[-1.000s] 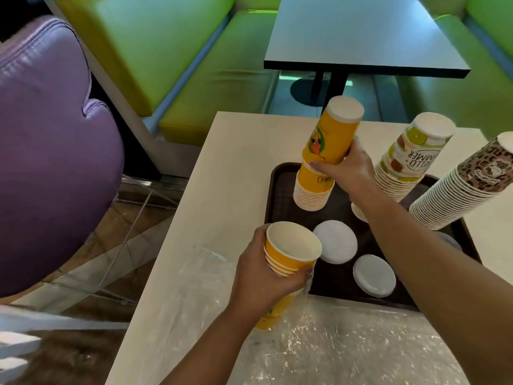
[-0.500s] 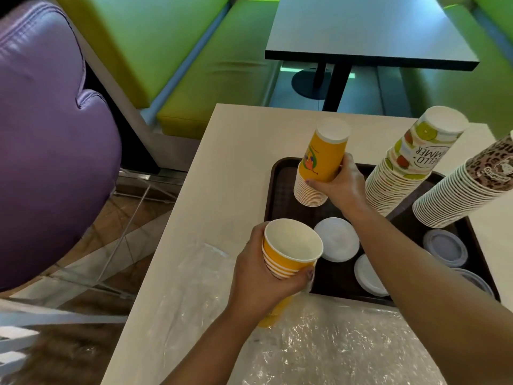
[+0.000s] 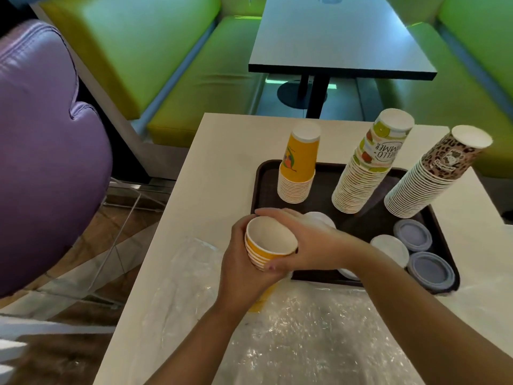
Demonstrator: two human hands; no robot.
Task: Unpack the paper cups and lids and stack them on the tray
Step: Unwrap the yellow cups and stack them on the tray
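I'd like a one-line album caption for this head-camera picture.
Both hands, left and right, grip nested yellow cups beside a tray holding three upturned cup stacks.

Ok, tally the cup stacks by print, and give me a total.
Yellow: 2 (standing yellow stack, held yellow stack)
Fruit print: 1 (fruit-print stack)
Leopard print: 1 (leopard-print stack)
Total: 4 stacks

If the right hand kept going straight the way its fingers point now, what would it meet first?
The right hand already grips the yellow cups; just beyond its fingertips is probably the left hand, though depth is unclear.
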